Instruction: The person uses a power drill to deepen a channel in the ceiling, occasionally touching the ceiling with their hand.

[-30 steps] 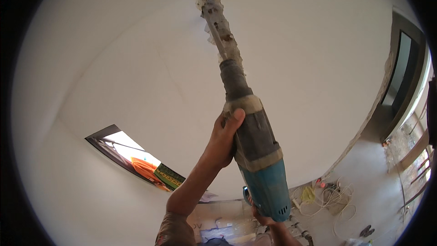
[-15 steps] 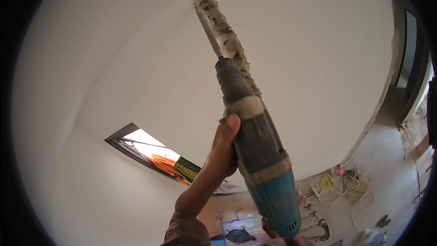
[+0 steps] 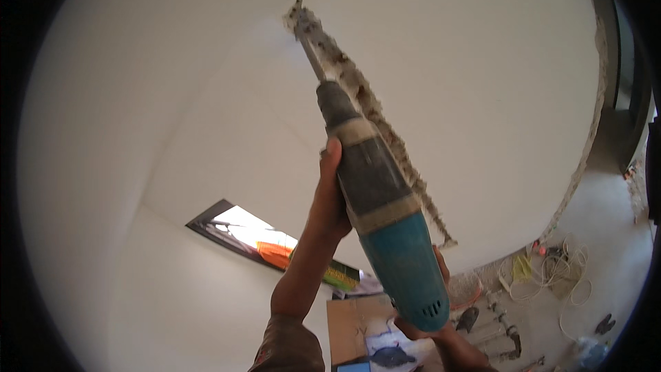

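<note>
At wall (image 3: 496, 131), hammer drill (image 3: 380, 200), teal-and-grey

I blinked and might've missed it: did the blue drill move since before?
Yes. Against the rough groove, the drill has shifted left in view; more groove shows along its right side.

Head cam (L), fisheye, faces wall (image 3: 496, 110), v. near.

Dark lettering (image 3: 361, 331) stands on the flat, brown, cardboard-like sheet (image 3: 341, 331) left of the right hand (image 3: 421, 335), perhaps too blurred to read surely.
</note>
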`<state>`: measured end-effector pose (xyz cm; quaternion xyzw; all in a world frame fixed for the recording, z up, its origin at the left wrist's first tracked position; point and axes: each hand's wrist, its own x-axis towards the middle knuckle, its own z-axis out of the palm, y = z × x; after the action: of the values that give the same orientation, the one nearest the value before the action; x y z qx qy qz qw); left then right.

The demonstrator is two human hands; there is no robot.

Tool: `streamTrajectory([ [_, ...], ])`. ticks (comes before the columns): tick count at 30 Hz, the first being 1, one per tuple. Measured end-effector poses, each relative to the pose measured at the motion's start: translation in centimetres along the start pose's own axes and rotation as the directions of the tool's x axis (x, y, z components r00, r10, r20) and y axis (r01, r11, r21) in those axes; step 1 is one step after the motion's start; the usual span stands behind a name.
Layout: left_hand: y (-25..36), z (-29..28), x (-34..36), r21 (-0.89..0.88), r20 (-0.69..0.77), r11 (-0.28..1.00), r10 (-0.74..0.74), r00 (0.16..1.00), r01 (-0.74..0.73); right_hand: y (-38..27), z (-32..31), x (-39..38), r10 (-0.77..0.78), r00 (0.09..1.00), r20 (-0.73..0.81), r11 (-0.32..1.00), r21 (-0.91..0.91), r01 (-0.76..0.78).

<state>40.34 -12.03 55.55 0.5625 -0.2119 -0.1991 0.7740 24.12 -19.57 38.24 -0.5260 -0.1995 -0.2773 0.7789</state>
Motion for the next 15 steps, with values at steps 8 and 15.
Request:
streamTrajectory([
  [8,-1.3,1.3,0.7,0.057,0.006,0.998,0.036,0.999,-0.036,0.5,-2.7,-0.2,0.109,0.994,-0.01,0.994,-0.024,-0.109],
  [15,-0.7,2.2,-1.8,0.006,-0.043,1.0,-0.019,0.999,0.019,-1.7,-1.8,-2.7,0.009,1.0,0.017,0.99,-0.143,-0.006],
])
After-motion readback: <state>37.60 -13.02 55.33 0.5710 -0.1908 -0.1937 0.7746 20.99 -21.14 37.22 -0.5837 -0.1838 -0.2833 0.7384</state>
